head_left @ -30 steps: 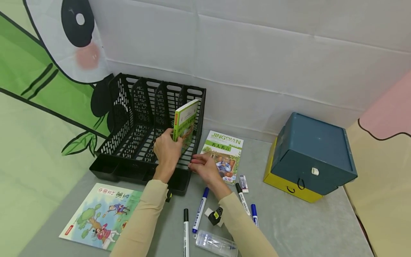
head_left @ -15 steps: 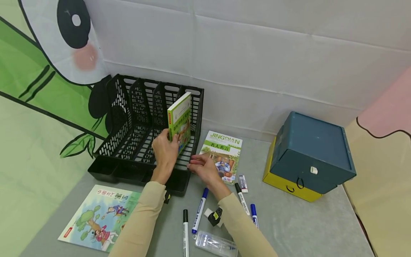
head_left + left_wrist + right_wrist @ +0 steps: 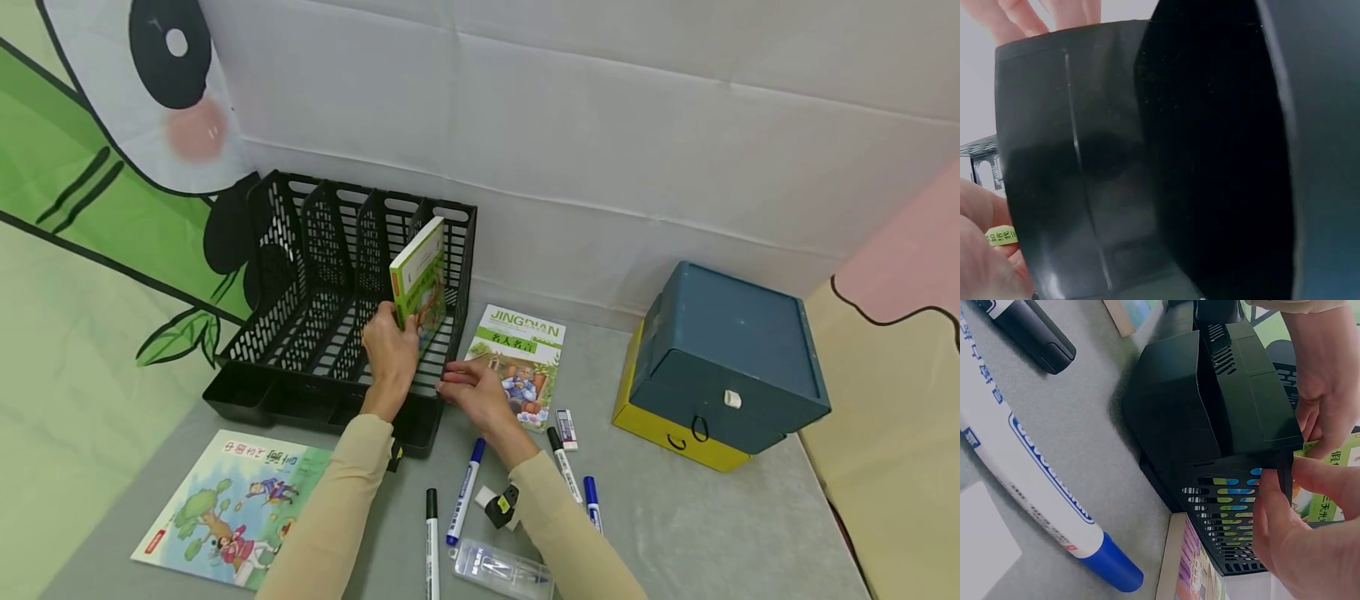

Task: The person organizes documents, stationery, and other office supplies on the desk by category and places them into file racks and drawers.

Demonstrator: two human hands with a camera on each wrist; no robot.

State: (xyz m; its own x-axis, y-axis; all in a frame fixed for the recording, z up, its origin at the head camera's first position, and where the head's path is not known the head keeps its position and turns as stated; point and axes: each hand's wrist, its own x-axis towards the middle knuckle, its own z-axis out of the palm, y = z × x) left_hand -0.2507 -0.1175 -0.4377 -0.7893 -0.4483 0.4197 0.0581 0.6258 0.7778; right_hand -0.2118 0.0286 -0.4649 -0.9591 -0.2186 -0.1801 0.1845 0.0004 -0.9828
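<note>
In the head view, my left hand (image 3: 392,354) grips a green-covered book (image 3: 420,279) by its near lower side. The book stands nearly upright, within the rightmost compartment of a black slotted desk organizer (image 3: 330,321). Whether its bottom edge touches the organizer floor is hidden. My right hand (image 3: 480,400) pinches the front of the organizer's right side wall, seen closer in the right wrist view, where thumb and fingers lie either side of the black edge (image 3: 1284,477). In the left wrist view, the organizer's front tray (image 3: 1079,156) covers most of the scene.
Right of the organizer lies a JINGDIAN book (image 3: 517,358); a larger picture book (image 3: 225,508) lies front left. Nearby are several markers, one blue-capped (image 3: 467,492), an eraser (image 3: 567,430) and a clear case (image 3: 502,568). A blue and yellow drawer box (image 3: 727,358) stands at right.
The left hand has shifted the green book a little to the left and slightly up within the compartment, mostly in the first half second. The right hand keeps its pinch on the organizer wall.
</note>
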